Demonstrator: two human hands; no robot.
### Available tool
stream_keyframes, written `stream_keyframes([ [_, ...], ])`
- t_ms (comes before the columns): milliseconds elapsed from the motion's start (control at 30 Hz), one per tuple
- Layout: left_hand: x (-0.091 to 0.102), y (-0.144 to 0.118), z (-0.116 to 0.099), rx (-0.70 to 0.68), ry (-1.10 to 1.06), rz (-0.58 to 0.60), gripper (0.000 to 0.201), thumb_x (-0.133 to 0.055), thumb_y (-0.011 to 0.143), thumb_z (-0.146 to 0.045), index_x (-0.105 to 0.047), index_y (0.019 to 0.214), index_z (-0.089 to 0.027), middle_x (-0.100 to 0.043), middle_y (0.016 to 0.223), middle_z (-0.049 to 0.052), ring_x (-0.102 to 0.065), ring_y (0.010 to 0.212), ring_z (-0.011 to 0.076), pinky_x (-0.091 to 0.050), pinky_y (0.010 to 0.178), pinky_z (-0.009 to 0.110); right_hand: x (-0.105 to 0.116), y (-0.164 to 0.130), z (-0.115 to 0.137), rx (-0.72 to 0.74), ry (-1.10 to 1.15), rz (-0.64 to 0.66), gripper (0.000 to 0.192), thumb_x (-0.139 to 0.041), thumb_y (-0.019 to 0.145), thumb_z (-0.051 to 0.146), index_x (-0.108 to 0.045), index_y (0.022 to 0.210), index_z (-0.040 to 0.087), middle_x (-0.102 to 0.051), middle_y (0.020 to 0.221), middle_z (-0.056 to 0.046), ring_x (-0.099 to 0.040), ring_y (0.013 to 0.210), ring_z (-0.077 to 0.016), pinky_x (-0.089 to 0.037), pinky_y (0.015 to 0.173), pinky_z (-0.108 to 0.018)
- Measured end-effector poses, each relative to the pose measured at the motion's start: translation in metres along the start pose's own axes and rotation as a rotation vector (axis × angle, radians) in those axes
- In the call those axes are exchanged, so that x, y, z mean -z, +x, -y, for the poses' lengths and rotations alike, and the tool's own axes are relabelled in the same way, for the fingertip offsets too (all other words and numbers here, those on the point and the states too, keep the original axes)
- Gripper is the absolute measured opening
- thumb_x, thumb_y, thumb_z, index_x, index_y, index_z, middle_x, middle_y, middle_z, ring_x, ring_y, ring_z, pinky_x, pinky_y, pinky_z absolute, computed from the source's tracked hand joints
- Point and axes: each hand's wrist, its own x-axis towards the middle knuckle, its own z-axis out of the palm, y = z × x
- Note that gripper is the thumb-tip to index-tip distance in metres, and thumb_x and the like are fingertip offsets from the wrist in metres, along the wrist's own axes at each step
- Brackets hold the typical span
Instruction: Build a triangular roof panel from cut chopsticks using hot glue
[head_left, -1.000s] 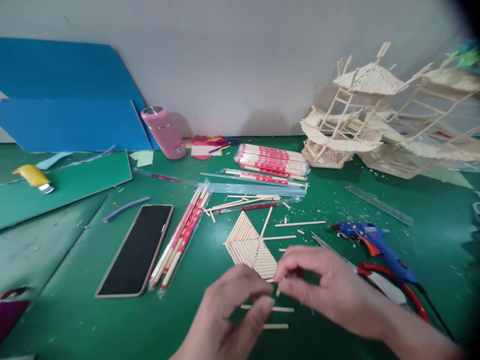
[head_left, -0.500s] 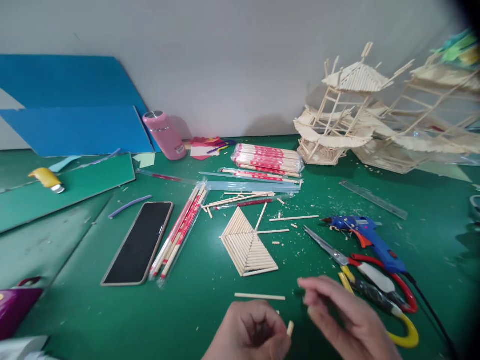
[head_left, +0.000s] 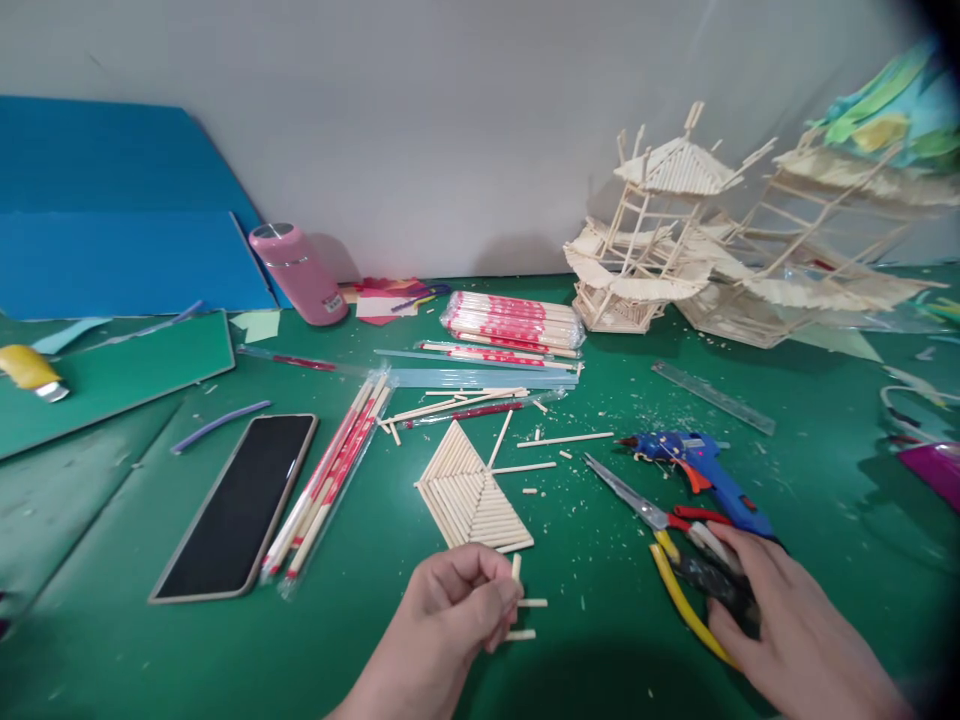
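From the head camera, the left hand (head_left: 457, 600) is curled shut, pinching a short pale wooden stick (head_left: 516, 567) upright, likely so its end is ready to use. It is just below the flat fan-shaped panel of glued sticks (head_left: 471, 492). To the right of that panel, the right hand (head_left: 780, 620) closes around the yellow-handled cutters (head_left: 686, 600), beside the red-handled scissors (head_left: 660, 515) and blue glue gun (head_left: 701, 470).

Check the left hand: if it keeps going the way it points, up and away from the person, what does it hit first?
Most likely the stick panel. The left hand pinches a short stick and points up-table; the panel's near edge lies just beyond the stick's tip. Depth is unclear, so the hand might pass above it.
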Motion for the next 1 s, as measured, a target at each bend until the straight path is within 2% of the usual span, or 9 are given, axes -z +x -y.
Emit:
stream_keyframes([
  [167,0.001,0.002,-0.007,-0.03,-0.039,0.024,0.027,-0.072,0.064,-0.033,-0.053,0.064,-0.014,-0.051,0.054,-0.004,-0.036,0.048,0.0042,-0.024,0.047,0.017,0.003,0.007,0.002,-0.056,-0.029,0.06,0.046,-0.047,0.067,0.027,-0.047,0.111,0.014,-0.058,0.103,-0.012,-0.059,0.089,-0.0279,-0.049,0.073,-0.039],
  [267,0.001,0.005,-0.01,-0.062,-0.045,0.057,0.025,-0.069,0.068,-0.032,-0.053,0.066,-0.014,-0.053,0.053,-0.003,-0.034,0.045,0.0031,-0.023,0.046,0.017,0.005,0.007,0.005,-0.107,0.022,0.083,0.046,-0.049,0.066,0.028,-0.047,0.11,0.017,-0.058,0.104,-0.011,-0.063,0.081,-0.0254,-0.051,0.068,-0.037],
  [433,0.003,0.012,-0.01,-0.066,-0.04,0.079,0.024,-0.067,0.073,-0.031,-0.052,0.069,-0.013,-0.058,0.058,-0.002,-0.035,0.043,0.0017,-0.023,0.045,0.017,0.01,0.001,0.017,-0.129,0.242,0.076,0.047,-0.054,0.064,0.025,-0.046,0.11,0.021,-0.06,0.106,-0.01,-0.064,0.087,-0.0235,-0.053,0.071,-0.032],
  [600,0.005,0.016,-0.011,-0.065,-0.025,0.074,0.023,-0.066,0.075,-0.031,-0.052,0.069,-0.013,-0.06,0.06,-0.001,-0.037,0.043,0.0021,-0.026,0.046,0.017,0.016,0.003,0.04,-0.257,0.596,0.216,0.045,-0.061,0.069,0.032,-0.048,0.11,0.021,-0.066,0.1,-0.007,-0.067,0.083,-0.0205,-0.055,0.066,-0.023],
  [800,0.008,0.016,-0.011,-0.118,-0.053,0.097,0.022,-0.061,0.08,-0.03,-0.051,0.07,-0.013,-0.062,0.061,0.001,-0.038,0.041,0.0019,-0.027,0.047,0.017,0.018,0.007,0.072,-0.197,0.874,0.235,0.05,-0.064,0.063,0.022,-0.05,0.111,0.024,-0.068,0.083,-0.001,-0.066,0.081,-0.0201,-0.054,0.065,-0.022],
  [933,0.009,0.017,-0.011,-0.136,-0.117,0.121,0.022,-0.062,0.079,-0.029,-0.05,0.07,-0.013,-0.062,0.06,0.001,-0.043,0.039,0.0029,-0.026,0.044,0.016,0.009,0.004,0.083,-0.128,0.85,0.204,0.07,-0.067,0.052,0.017,-0.045,0.118,0.025,-0.065,0.081,0.0,-0.065,0.066,-0.0184,-0.054,0.057,-0.023],
  [1000,0.011,0.017,-0.01,-0.14,-0.15,0.132,0.021,-0.062,0.079,-0.027,-0.05,0.071,-0.012,-0.062,0.059,0.002,-0.044,0.039,0.0031,-0.026,0.043,0.016,0.006,0.007,0.085,-0.055,0.809,0.178,0.07,-0.067,0.052,0.018,-0.046,0.118,0.025,-0.065,0.081,-0.001,-0.065,0.067,-0.0207,-0.054,0.057,-0.026],
])
